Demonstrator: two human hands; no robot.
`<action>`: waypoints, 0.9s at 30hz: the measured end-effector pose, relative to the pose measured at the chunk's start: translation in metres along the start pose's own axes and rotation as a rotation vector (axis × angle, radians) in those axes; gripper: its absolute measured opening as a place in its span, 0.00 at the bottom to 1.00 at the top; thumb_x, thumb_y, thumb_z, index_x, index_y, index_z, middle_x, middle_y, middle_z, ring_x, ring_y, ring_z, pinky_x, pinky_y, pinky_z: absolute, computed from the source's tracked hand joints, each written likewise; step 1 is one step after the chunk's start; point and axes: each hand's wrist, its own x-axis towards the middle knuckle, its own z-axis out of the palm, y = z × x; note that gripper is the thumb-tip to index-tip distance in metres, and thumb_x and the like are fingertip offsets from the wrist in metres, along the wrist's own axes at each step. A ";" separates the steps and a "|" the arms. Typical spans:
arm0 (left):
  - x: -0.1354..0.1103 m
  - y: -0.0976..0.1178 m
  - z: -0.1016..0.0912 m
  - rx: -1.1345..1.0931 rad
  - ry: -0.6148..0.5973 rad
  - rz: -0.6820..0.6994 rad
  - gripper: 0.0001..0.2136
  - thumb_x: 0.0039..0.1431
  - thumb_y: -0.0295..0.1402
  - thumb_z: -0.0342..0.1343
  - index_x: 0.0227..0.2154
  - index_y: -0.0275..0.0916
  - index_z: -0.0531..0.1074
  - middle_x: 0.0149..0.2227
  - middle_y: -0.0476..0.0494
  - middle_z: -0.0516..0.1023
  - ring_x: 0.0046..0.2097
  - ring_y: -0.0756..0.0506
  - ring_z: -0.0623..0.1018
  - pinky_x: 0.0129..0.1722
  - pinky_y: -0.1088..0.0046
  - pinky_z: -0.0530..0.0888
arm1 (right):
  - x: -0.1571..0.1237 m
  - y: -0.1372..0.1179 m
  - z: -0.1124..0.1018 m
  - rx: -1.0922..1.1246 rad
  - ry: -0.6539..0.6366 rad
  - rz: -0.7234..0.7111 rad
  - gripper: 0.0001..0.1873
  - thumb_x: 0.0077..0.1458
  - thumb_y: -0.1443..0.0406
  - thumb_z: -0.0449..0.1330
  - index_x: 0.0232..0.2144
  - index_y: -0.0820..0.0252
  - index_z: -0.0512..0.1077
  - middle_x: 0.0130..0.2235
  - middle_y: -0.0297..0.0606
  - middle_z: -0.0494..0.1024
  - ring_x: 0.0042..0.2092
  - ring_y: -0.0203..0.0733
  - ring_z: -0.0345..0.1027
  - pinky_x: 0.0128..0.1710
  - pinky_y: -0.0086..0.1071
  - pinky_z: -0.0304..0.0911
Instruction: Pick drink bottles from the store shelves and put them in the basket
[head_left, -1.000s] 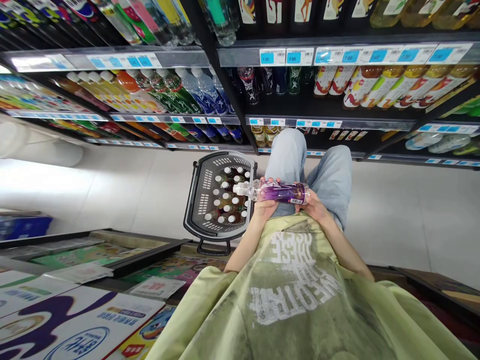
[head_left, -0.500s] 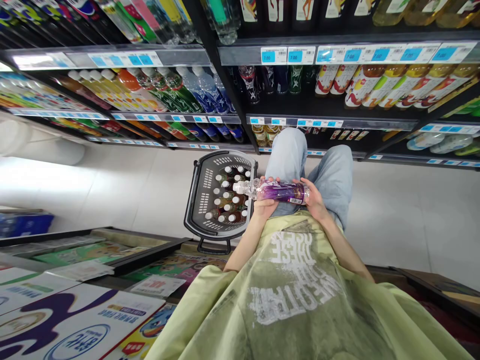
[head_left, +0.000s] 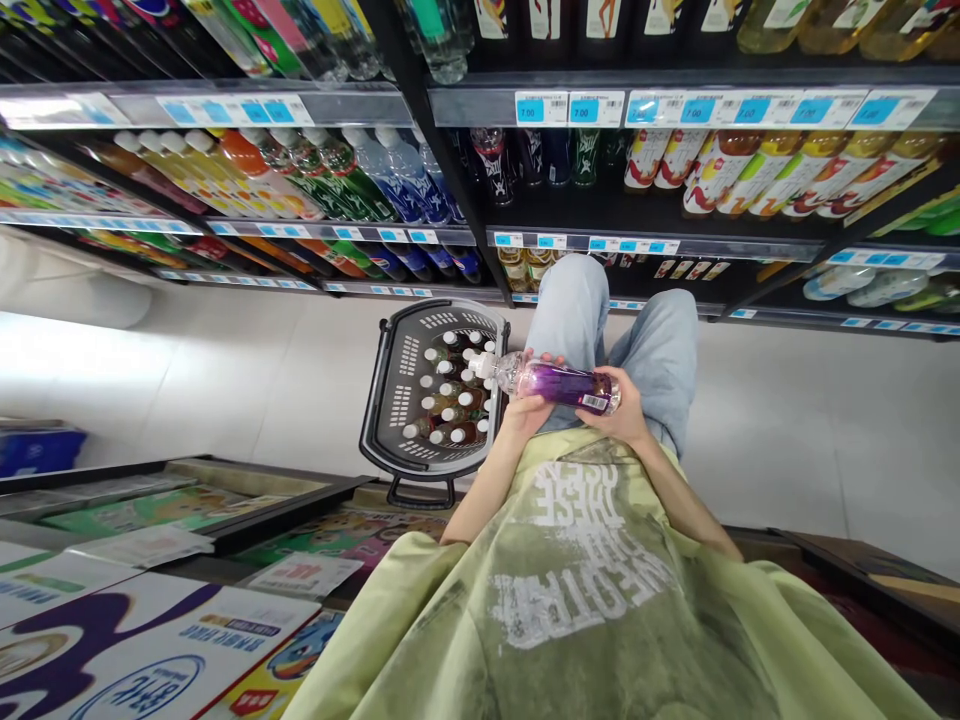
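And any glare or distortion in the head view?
Head view, left: white glare bleaches the pale tiled floor; head view, upper part: black drink shelves splay, likely wide-angle distortion; head view, middle: purple-labelled clear plastic bottle, free of washout.

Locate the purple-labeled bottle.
In the head view, the purple-labeled bottle is mostly right of the shopping basket, in the left hand and right hand.

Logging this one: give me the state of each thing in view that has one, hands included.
Purple-labelled bottle: lying sideways in both hands, white cap on, cap end toward the basket.
Left hand: wrapped around the bottle's neck-side half.
Right hand: gripping the bottle's base end.
Basket: on the floor, holding bottles.
Bottles in the basket: standing, capped.
Knees: bent.
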 end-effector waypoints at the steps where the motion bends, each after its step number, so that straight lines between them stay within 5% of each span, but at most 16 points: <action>1: 0.000 -0.001 -0.001 -0.009 -0.009 0.013 0.36 0.33 0.34 0.77 0.51 0.50 0.74 0.52 0.48 0.80 0.60 0.35 0.79 0.65 0.51 0.75 | 0.000 0.000 -0.002 0.066 -0.041 0.093 0.38 0.42 0.52 0.78 0.52 0.54 0.70 0.45 0.41 0.82 0.41 0.48 0.79 0.42 0.42 0.77; 4: 0.000 -0.001 -0.002 -0.025 -0.037 0.014 0.39 0.29 0.35 0.80 0.51 0.52 0.74 0.51 0.49 0.80 0.58 0.38 0.79 0.66 0.52 0.74 | 0.000 0.004 -0.009 0.347 -0.268 0.439 0.34 0.48 0.40 0.71 0.46 0.55 0.71 0.33 0.36 0.82 0.23 0.41 0.71 0.22 0.34 0.68; 7: -0.001 -0.002 -0.003 -0.015 -0.028 -0.036 0.42 0.26 0.38 0.81 0.52 0.51 0.74 0.50 0.49 0.80 0.55 0.39 0.80 0.65 0.53 0.74 | -0.001 0.009 -0.016 0.504 -0.577 0.711 0.39 0.55 0.30 0.53 0.35 0.59 0.72 0.26 0.41 0.81 0.15 0.34 0.56 0.14 0.30 0.50; 12: 0.000 -0.003 -0.001 0.032 0.031 -0.045 0.41 0.31 0.45 0.79 0.53 0.47 0.73 0.49 0.45 0.79 0.53 0.38 0.80 0.63 0.52 0.75 | -0.001 0.010 -0.015 0.528 -0.814 0.776 0.45 0.54 0.27 0.48 0.30 0.63 0.76 0.28 0.49 0.83 0.15 0.31 0.49 0.13 0.31 0.43; 15: 0.001 0.005 0.002 0.080 0.000 -0.028 0.40 0.35 0.46 0.78 0.55 0.47 0.74 0.52 0.44 0.80 0.56 0.36 0.80 0.62 0.51 0.75 | -0.004 0.008 -0.013 0.529 -0.751 0.752 0.43 0.51 0.26 0.52 0.29 0.59 0.75 0.25 0.44 0.81 0.16 0.35 0.56 0.13 0.31 0.46; 18: 0.000 0.031 0.009 0.213 -0.035 -0.020 0.42 0.33 0.50 0.80 0.55 0.46 0.75 0.56 0.41 0.81 0.57 0.34 0.80 0.61 0.53 0.76 | -0.012 -0.002 -0.016 0.526 -0.580 0.673 0.37 0.50 0.30 0.62 0.38 0.56 0.75 0.28 0.39 0.80 0.23 0.43 0.71 0.17 0.32 0.59; 23: -0.012 0.117 0.022 0.500 0.073 -0.013 0.34 0.48 0.57 0.74 0.51 0.39 0.78 0.53 0.36 0.83 0.54 0.33 0.83 0.55 0.55 0.80 | -0.013 -0.046 -0.002 0.165 -0.252 0.289 0.36 0.46 0.49 0.78 0.53 0.52 0.72 0.46 0.40 0.81 0.41 0.49 0.80 0.37 0.39 0.78; 27: -0.039 0.192 0.024 0.731 0.262 0.085 0.27 0.50 0.49 0.74 0.47 0.37 0.80 0.48 0.37 0.84 0.51 0.34 0.84 0.52 0.55 0.82 | 0.000 -0.077 0.041 -0.062 -0.247 0.025 0.38 0.51 0.53 0.77 0.60 0.51 0.71 0.59 0.47 0.77 0.53 0.55 0.78 0.47 0.44 0.81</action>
